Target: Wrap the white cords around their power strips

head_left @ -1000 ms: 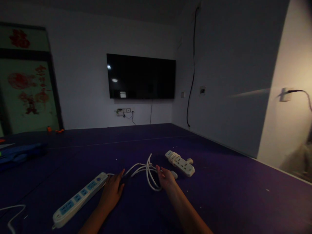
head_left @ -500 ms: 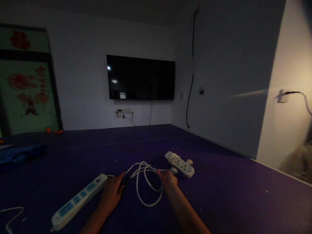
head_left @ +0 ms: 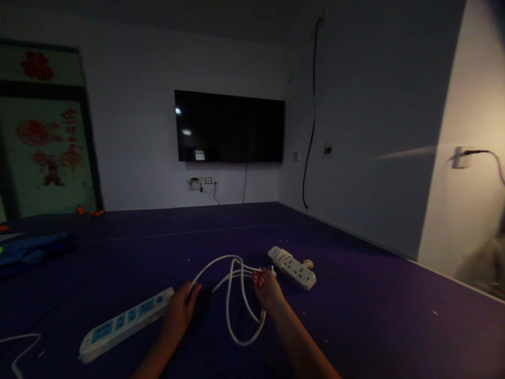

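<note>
A white power strip (head_left: 127, 323) with blue socket panels lies at the lower left, its near end angled toward me. Beside its switch end, my left hand (head_left: 182, 305) is closed around the white cord (head_left: 215, 259). The cord runs in loose loops to the right. There my right hand (head_left: 268, 288) grips the cord close to its plug (head_left: 272, 270), whose pins point up. Just beyond that hand lies a second white power strip (head_left: 294, 267), with its own cord wound around one end.
Purple surface (head_left: 355, 310) spreads beneath everything. At the lower left lies another white cable (head_left: 27, 345); blue cloth (head_left: 33, 247) sits farther back. A black television (head_left: 231, 129) hangs on the far wall, and a dark cable (head_left: 310, 142) hangs down the right wall.
The cord loops have risen and shifted, with my right hand turning the plug upward. My left hand has closed on the cord, and the left power strip has swung slightly.
</note>
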{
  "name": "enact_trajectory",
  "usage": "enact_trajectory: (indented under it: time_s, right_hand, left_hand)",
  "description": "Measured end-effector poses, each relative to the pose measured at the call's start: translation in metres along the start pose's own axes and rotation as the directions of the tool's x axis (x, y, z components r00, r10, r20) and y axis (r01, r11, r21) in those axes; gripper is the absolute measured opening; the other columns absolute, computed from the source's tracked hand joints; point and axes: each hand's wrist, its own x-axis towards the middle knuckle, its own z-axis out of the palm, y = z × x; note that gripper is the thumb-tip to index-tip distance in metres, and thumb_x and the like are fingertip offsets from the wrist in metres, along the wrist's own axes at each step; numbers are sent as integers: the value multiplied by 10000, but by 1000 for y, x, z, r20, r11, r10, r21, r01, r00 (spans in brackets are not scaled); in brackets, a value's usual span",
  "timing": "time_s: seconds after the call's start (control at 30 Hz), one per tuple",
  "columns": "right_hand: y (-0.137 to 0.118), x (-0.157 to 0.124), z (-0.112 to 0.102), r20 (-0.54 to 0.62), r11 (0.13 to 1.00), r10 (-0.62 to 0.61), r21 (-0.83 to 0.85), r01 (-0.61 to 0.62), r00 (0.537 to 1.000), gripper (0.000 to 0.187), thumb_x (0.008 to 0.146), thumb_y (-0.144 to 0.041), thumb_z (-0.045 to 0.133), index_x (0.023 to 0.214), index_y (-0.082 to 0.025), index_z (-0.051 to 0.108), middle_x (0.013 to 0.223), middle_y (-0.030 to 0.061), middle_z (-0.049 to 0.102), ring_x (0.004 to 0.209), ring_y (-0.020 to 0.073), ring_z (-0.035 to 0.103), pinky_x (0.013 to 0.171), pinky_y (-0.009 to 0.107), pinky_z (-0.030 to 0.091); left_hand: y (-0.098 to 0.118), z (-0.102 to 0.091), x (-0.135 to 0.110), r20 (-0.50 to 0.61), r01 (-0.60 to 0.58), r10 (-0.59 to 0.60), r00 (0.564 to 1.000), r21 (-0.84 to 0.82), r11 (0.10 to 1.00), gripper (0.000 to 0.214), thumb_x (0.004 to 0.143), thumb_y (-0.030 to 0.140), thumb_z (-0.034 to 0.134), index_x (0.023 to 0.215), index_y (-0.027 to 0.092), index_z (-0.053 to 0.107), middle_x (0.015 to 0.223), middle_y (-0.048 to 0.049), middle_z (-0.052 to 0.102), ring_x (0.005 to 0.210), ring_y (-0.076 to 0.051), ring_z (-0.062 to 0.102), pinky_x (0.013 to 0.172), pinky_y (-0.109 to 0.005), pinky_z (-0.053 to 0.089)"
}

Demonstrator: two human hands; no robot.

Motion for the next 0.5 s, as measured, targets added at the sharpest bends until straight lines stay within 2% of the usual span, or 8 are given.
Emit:
enact_trajectory:
  time_s: [0.1, 0.17, 0.23, 0.3, 0.4, 0.5]
  right_hand:
    - [-3, -5, 7, 43, 1000, -3, -31, 4, 999, 160, 785, -256, 524, 649, -186, 475, 492, -37, 538, 389, 83, 507, 393, 176, 409]
    - [-6, -7, 11, 47, 998, -23, -50, 25, 999, 180, 783, -285, 523, 644, -191, 459, 470, -50, 514, 366, 85, 482, 375, 179, 380]
    - [-8, -8, 14, 36, 996, -61, -66, 63, 998, 195, 783, -305, 513, 638, -195, 442, 464, -53, 506, 345, 81, 450, 359, 181, 348]
    - [-11, -8, 15, 4, 989, -121, -82, 121, 993, 207, 787, -318, 490, 633, -199, 421, 464, -55, 504, 325, 74, 414, 348, 183, 319]
    - [-20, -7, 12, -80, 962, -255, -116, 245, 964, 209, 808, -321, 433, 637, -207, 399, 452, -70, 489, 310, 67, 379, 349, 188, 307]
    - [-35, -6, 4, -168, 907, -410, -179, 381, 897, 214, 831, -324, 387, 652, -210, 415, 425, -86, 457, 307, 69, 368, 356, 199, 309]
  left_hand:
    - [5, -7, 1, -105, 66, -71, 992, -52, 996, 406, 786, 548, 383, 658, 200, 547, 502, 15, 551, 493, -171, 553, 557, -311, 468]
    - [7, -11, 2, -179, 151, -198, 964, -248, 957, 407, 761, 567, 428, 606, 199, 507, 432, 46, 483, 435, -147, 515, 493, -282, 449]
    - [8, -14, 5, -237, 201, -355, 904, -497, 844, 410, 707, 578, 504, 561, 198, 458, 396, 76, 424, 378, -116, 466, 433, -255, 433]
    - [6, -17, 9, -296, 180, -458, 838, -643, 745, 418, 679, 577, 532, 547, 199, 414, 393, 97, 382, 353, -93, 430, 408, -246, 441]
    - [-3, -24, 16, -386, 128, -515, 765, -692, 710, 398, 700, 541, 510, 547, 201, 369, 406, 113, 348, 340, -68, 388, 408, -249, 464]
    - [-15, -33, 22, -450, 100, -550, 704, -703, 704, 342, 718, 466, 493, 549, 202, 356, 406, 119, 348, 322, -55, 364, 405, -245, 467]
